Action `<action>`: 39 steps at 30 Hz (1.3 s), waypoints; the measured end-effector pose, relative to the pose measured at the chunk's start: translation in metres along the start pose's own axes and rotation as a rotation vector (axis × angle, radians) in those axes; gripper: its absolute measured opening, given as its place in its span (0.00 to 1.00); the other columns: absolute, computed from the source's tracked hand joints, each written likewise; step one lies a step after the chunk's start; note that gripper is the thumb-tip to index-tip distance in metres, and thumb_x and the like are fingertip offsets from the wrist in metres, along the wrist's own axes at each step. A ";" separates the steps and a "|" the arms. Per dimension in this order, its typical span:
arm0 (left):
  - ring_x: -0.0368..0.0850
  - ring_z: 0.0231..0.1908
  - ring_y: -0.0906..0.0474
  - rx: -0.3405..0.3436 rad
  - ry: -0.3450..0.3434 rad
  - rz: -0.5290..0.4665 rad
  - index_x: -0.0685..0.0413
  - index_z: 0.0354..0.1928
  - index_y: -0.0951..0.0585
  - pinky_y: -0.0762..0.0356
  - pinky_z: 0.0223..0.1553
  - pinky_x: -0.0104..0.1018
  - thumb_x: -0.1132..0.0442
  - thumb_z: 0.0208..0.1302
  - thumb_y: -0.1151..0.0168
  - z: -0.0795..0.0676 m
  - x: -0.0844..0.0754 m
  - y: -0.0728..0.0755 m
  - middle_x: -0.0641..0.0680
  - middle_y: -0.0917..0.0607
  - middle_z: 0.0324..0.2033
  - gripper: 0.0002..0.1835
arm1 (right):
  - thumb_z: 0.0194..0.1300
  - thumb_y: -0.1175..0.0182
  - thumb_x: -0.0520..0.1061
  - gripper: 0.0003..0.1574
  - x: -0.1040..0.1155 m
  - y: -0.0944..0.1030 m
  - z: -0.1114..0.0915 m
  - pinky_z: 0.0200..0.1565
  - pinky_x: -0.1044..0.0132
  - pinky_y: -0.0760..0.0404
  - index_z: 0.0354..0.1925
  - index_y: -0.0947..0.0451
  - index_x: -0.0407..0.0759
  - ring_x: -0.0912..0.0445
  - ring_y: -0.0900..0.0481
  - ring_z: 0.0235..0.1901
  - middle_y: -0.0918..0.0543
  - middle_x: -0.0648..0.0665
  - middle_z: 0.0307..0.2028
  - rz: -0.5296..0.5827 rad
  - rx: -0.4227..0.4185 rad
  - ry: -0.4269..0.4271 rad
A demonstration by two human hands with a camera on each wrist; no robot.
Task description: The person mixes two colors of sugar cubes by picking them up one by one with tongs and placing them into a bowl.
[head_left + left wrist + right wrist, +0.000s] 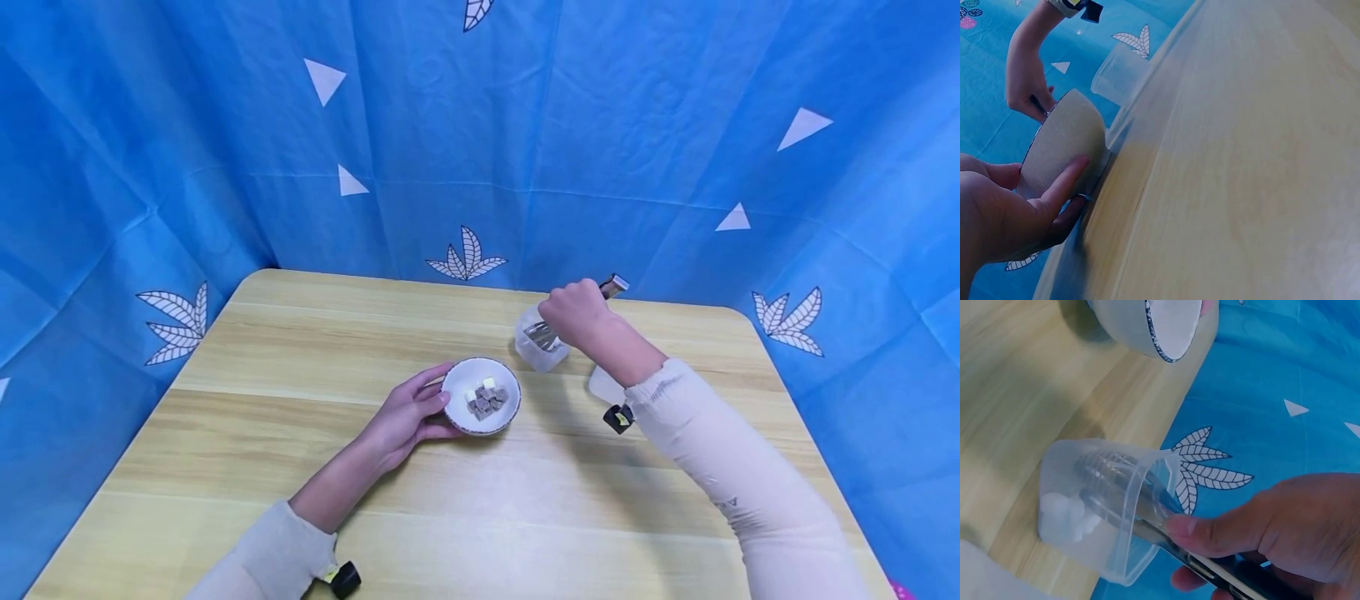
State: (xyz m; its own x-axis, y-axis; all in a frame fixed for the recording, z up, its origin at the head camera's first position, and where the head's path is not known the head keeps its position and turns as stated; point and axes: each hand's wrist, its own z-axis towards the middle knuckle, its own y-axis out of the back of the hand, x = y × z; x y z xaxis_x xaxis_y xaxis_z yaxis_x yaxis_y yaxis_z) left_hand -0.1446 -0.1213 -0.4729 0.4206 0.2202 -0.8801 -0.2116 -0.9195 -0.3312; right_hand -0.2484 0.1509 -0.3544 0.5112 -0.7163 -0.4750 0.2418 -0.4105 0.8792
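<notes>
My left hand (pixel 405 417) grips a white bowl (pixel 459 382) with a dark speckled rim from its left side, thumb at the rim and fingers beneath. Inside the bowl lie several grey-brown cubes (pixel 483 407) and a few pale ones. The left wrist view shows the bowl's outer wall (pixel 1063 147) tilted in the fingers. My right hand (pixel 581 312) holds metal tongs (pixel 1155 532) with dark handles, thumb pressed along one arm. The tongs' ends reach into a translucent plastic container (pixel 542 362), close to white lumps (pixel 1067 514) at its bottom.
A whitish flat piece (pixel 604 385), partly hidden by the right forearm, lies on the wooden table (pixel 480 517). Blue patterned curtain (pixel 480 108) hangs behind and along both sides of the table. The container stands near the back edge, right of the bowl.
</notes>
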 end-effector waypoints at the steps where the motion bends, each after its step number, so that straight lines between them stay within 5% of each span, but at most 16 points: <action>1: 0.55 0.56 0.16 -0.002 0.002 0.002 0.48 0.80 0.39 0.13 0.57 0.58 0.72 0.78 0.50 0.000 0.000 0.000 0.69 0.35 0.76 0.32 | 0.65 0.36 0.36 0.13 0.002 0.001 0.001 0.22 0.56 0.17 0.24 0.16 0.49 0.55 0.37 0.19 0.16 0.47 0.22 -0.002 0.004 -0.008; 9: 0.62 0.62 0.21 -0.021 0.010 0.003 0.47 0.80 0.38 0.13 0.58 0.58 0.71 0.78 0.50 -0.002 0.000 0.001 0.67 0.36 0.76 0.32 | 0.62 0.29 0.41 0.06 0.018 0.007 0.009 0.29 0.60 0.16 0.31 0.12 0.54 0.56 0.30 0.21 0.13 0.50 0.24 -0.087 0.044 -0.033; 15: 0.61 0.61 0.19 -0.011 0.009 -0.002 0.47 0.80 0.39 0.13 0.58 0.58 0.71 0.78 0.50 -0.001 -0.001 0.000 0.68 0.36 0.76 0.32 | 0.62 0.28 0.42 0.05 0.020 0.008 0.008 0.27 0.63 0.22 0.31 0.12 0.54 0.55 0.34 0.21 0.17 0.51 0.23 -0.129 0.042 -0.017; 23: 0.60 0.60 0.18 -0.003 0.012 0.002 0.46 0.80 0.39 0.13 0.58 0.59 0.71 0.78 0.50 0.000 -0.001 0.000 0.67 0.36 0.76 0.32 | 0.60 0.29 0.38 0.13 0.012 -0.008 -0.006 0.23 0.61 0.24 0.22 0.15 0.53 0.55 0.29 0.18 0.15 0.51 0.20 -0.103 -0.167 0.014; 29: 0.61 0.61 0.19 0.000 0.014 0.005 0.46 0.80 0.39 0.14 0.58 0.59 0.70 0.79 0.50 0.000 -0.001 0.001 0.67 0.35 0.76 0.32 | 0.57 0.30 0.33 0.21 0.006 -0.024 -0.021 0.16 0.63 0.32 0.15 0.22 0.53 0.57 0.43 0.18 0.23 0.51 0.14 -0.056 -0.337 0.042; 34: 0.60 0.60 0.19 0.003 0.019 0.008 0.46 0.80 0.39 0.14 0.58 0.59 0.70 0.79 0.50 0.000 -0.001 0.002 0.67 0.35 0.76 0.32 | 0.55 0.35 0.28 0.22 0.003 -0.033 -0.032 0.14 0.65 0.43 0.14 0.24 0.50 0.56 0.45 0.18 0.27 0.51 0.13 -0.048 -0.412 0.034; 39: 0.58 0.60 0.19 0.008 0.021 0.007 0.46 0.80 0.39 0.13 0.57 0.58 0.70 0.79 0.50 0.000 -0.002 0.001 0.67 0.35 0.76 0.32 | 0.59 0.37 0.28 0.17 -0.002 -0.038 -0.041 0.14 0.66 0.41 0.20 0.19 0.45 0.57 0.39 0.16 0.19 0.48 0.17 -0.052 -0.425 0.024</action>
State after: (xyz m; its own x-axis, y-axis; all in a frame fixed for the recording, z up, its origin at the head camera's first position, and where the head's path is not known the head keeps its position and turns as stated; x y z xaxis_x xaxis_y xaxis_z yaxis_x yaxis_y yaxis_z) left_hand -0.1459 -0.1224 -0.4719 0.4373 0.2070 -0.8752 -0.2217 -0.9183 -0.3280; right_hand -0.2245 0.1909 -0.3851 0.5072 -0.6852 -0.5227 0.5835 -0.1733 0.7934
